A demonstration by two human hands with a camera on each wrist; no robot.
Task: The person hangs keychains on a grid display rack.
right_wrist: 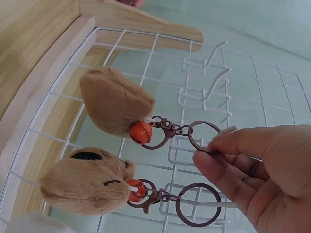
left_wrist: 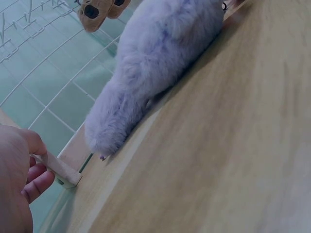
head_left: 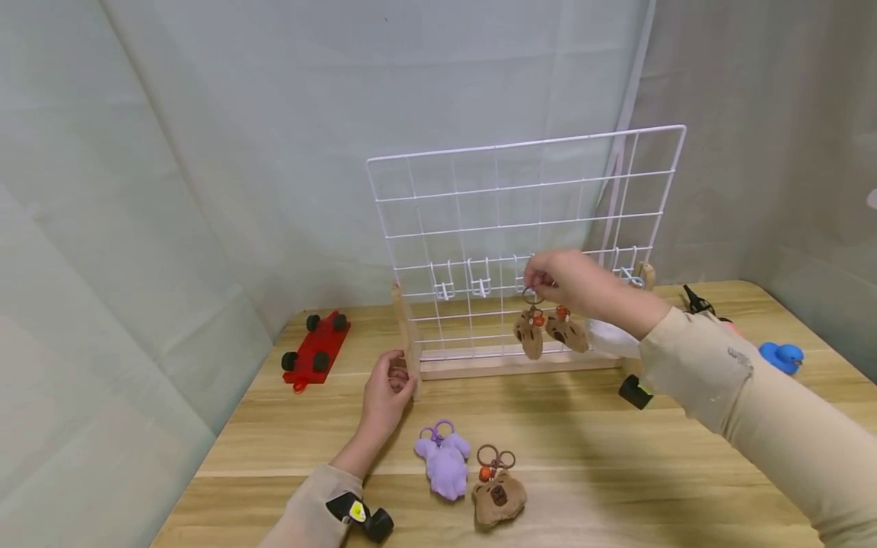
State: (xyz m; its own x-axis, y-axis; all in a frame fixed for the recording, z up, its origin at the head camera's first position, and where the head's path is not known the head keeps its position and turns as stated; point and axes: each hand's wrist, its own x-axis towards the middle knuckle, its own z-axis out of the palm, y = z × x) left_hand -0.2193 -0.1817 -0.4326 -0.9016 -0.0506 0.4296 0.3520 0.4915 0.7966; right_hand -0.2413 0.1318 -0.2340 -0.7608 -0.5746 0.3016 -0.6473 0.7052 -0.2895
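My right hand (head_left: 565, 278) pinches the metal ring (right_wrist: 201, 137) of a brown plush keychain (head_left: 528, 336) between thumb and finger. The white tip of a hook shows right behind that ring; whether the ring is over it, I cannot tell. Beside it a second brown plush keychain (right_wrist: 87, 182), with an orange bell, hangs by its ring (right_wrist: 198, 205) from another hook on the white wire grid (head_left: 496, 186). My left hand (head_left: 385, 392) grips the wooden side support (left_wrist: 60, 170) of the grid's stand at its lower left.
A purple plush keychain (head_left: 447, 466) and a bear-faced brown plush keychain (head_left: 499, 498) lie on the table in front. More white hooks (head_left: 481, 286) are on the grid's left. A red toy skateboard (head_left: 318, 354) lies left; a blue toy duck (head_left: 781, 356) sits right.
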